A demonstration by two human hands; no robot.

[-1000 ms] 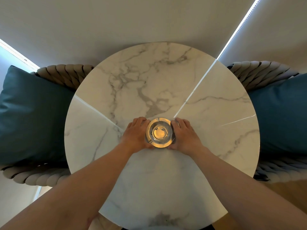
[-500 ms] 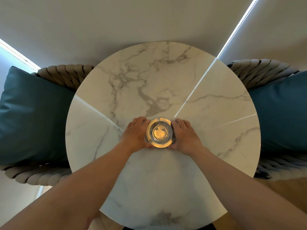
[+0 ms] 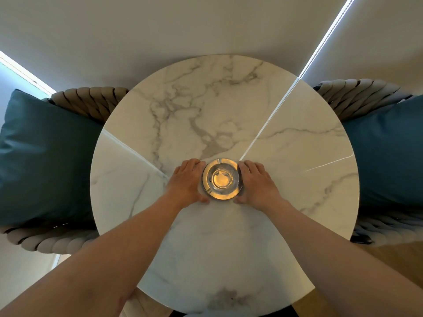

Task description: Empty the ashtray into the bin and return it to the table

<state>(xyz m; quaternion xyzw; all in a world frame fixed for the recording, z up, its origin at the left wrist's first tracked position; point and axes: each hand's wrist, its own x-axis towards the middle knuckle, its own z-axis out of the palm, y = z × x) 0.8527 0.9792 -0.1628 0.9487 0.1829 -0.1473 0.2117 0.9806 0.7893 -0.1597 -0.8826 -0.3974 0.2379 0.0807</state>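
A round metal ashtray [image 3: 221,178] with a shiny bowl sits near the middle of a round white marble table [image 3: 229,106]. My left hand [image 3: 186,181] cups its left side and my right hand [image 3: 257,183] cups its right side, fingers curled against the rim. The ashtray rests on the tabletop. Its bowl looks shiny and reflective; I cannot tell whether anything lies in it. No bin is in view.
A woven rope chair with a teal cushion [image 3: 45,156] stands at the table's left. A matching chair with a teal cushion [image 3: 389,152] stands at the right. Wooden floor [image 3: 389,259] shows at the lower right.
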